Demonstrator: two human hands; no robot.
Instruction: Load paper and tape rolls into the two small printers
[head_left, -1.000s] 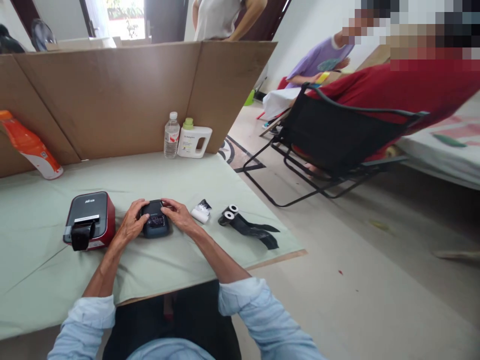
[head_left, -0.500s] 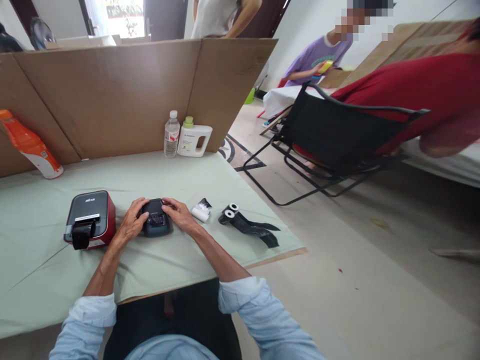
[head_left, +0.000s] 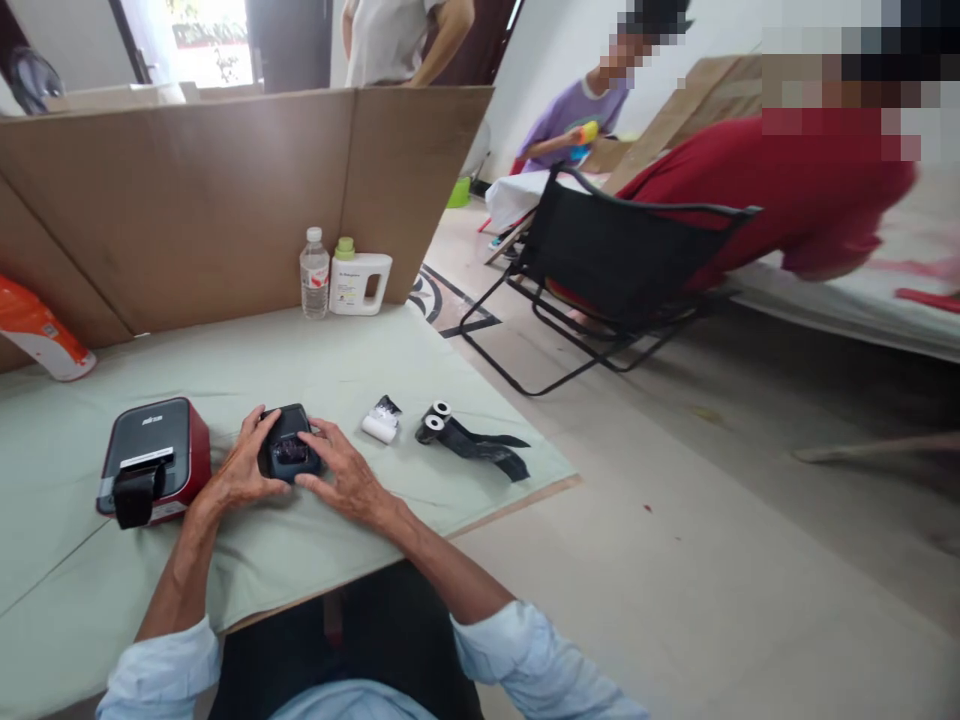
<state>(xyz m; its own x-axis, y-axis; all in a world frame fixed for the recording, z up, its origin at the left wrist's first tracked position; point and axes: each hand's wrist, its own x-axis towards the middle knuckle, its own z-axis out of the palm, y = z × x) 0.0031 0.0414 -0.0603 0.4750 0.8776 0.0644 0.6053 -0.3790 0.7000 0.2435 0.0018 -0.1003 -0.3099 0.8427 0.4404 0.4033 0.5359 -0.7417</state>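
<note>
A small dark blue-grey device [head_left: 287, 448] lies on the pale green table cover [head_left: 330, 370], with both hands on it. My left hand [head_left: 241, 470] curls around its left side. My right hand [head_left: 341, 478] presses on its right and front edge with fingers bent. To the left stands a red and black label printer [head_left: 154, 460] with a black strip hanging from its slot. On the right lie a small white paper roll [head_left: 379, 423] and a black ribbon on two white-cored spools [head_left: 465, 440].
A cardboard screen [head_left: 225, 200] walls the table's back. A water bottle [head_left: 314, 273] and a white jug [head_left: 358, 281] stand by it; an orange pack [head_left: 37, 330] leans at far left. A black folding chair [head_left: 615, 270] and other people are to the right.
The camera has swung right and down, so everything sits further left. My right hand has slid toward the device's front edge. The person in red has moved across the right background.
</note>
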